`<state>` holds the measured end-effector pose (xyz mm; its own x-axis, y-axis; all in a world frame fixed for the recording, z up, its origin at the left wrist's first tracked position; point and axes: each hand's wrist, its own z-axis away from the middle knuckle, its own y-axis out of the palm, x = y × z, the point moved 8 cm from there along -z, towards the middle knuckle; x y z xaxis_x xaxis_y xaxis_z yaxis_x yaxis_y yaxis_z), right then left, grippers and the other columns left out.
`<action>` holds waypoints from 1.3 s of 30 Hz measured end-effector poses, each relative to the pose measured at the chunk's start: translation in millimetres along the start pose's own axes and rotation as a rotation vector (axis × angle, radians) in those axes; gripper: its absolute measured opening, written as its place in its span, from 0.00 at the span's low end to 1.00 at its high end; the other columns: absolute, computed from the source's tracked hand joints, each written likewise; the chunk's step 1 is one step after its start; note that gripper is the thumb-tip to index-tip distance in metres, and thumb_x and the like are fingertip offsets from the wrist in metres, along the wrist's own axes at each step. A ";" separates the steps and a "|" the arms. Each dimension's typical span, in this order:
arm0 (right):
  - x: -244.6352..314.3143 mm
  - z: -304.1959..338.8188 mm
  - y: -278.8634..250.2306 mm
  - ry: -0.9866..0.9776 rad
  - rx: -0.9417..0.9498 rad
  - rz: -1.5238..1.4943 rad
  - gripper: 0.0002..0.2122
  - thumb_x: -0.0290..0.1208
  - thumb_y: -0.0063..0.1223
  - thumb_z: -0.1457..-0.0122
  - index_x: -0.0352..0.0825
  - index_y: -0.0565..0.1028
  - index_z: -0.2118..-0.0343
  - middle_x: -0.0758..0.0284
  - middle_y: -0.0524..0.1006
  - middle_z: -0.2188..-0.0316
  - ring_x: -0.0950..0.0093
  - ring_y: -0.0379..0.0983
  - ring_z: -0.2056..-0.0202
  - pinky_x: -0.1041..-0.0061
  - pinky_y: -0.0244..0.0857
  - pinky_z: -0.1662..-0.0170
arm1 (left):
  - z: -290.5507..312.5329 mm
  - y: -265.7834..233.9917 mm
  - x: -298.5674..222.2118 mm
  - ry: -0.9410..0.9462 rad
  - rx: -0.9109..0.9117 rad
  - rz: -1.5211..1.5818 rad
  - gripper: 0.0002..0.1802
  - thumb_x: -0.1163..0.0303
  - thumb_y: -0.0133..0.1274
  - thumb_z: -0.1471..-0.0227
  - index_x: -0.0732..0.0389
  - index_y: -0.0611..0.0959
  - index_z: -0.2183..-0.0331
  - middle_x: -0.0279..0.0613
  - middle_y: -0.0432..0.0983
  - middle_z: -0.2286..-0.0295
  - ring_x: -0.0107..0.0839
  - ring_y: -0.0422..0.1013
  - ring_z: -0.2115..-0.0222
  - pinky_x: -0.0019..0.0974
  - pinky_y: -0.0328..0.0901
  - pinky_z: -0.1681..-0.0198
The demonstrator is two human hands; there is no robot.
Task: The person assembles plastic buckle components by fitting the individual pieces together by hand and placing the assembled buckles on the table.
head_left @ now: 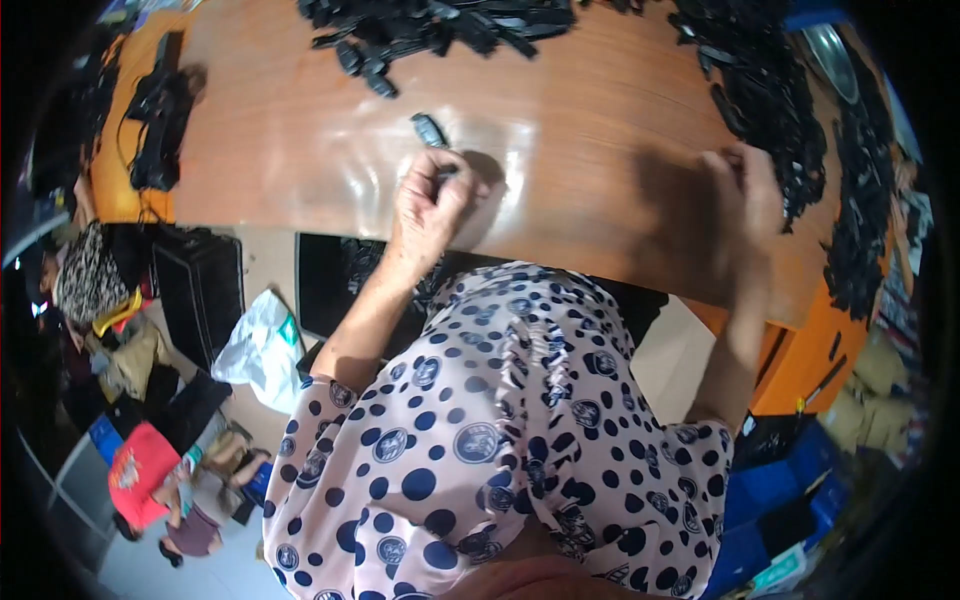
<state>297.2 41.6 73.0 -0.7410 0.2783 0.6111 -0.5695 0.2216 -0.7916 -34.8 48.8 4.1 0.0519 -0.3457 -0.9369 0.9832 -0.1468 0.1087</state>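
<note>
My left hand (pixel 432 200) rests on the brown wooden table (pixel 560 170), fingers curled around a small dark part that barely shows at the fingertips. Just beyond it lies a single small black plastic part (pixel 429 129). My right hand (pixel 745 190) reaches into the edge of a big heap of black plastic parts (pixel 770 90) at the right side of the table; its fingers are hidden among the pieces. My spotted pink sleeves and top fill the lower middle of the view.
Another pile of black parts (pixel 440 28) lies along the far edge. A black bundle with cables (pixel 158 115) sits at the table's left end. Below the table are a white plastic bag (pixel 262 350), dark boxes, blue crates (pixel 770 490) and a seated person (pixel 160 480) in red.
</note>
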 end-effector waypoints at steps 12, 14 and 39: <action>-23.1 -56.0 26.5 -0.450 -0.111 0.674 0.09 0.34 0.48 0.44 0.32 0.71 0.69 0.59 0.71 0.68 0.58 0.71 0.66 0.63 0.66 0.64 | -50.2 -26.9 -58.7 0.594 0.039 -1.385 0.11 0.72 0.51 0.51 0.54 0.77 0.62 0.45 0.70 0.64 0.47 0.72 0.69 0.46 0.68 0.68; -27.1 -55.3 24.4 -0.411 -0.120 0.632 0.10 0.35 0.47 0.42 0.32 0.71 0.66 0.61 0.72 0.69 0.64 0.73 0.67 0.67 0.67 0.64 | -58.6 -26.3 -50.5 0.575 0.080 -1.442 0.11 0.69 0.52 0.51 0.54 0.76 0.62 0.41 0.72 0.62 0.46 0.72 0.69 0.44 0.67 0.68; 17.9 38.2 140.4 0.113 0.736 -0.905 0.09 0.30 0.47 0.40 0.30 0.71 0.61 0.69 0.75 0.72 0.86 0.66 0.76 0.90 0.57 0.77 | -38.8 67.5 17.5 0.198 0.328 -0.515 0.15 0.70 0.57 0.51 0.59 0.80 0.59 0.28 0.71 0.76 0.19 0.66 0.76 0.23 0.63 0.70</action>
<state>190.4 42.0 -27.4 0.0544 0.3862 0.9208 -0.9689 -0.2026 0.1422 39.3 68.8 -17.9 -0.3507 0.0183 -0.9363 0.7875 -0.5354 -0.3054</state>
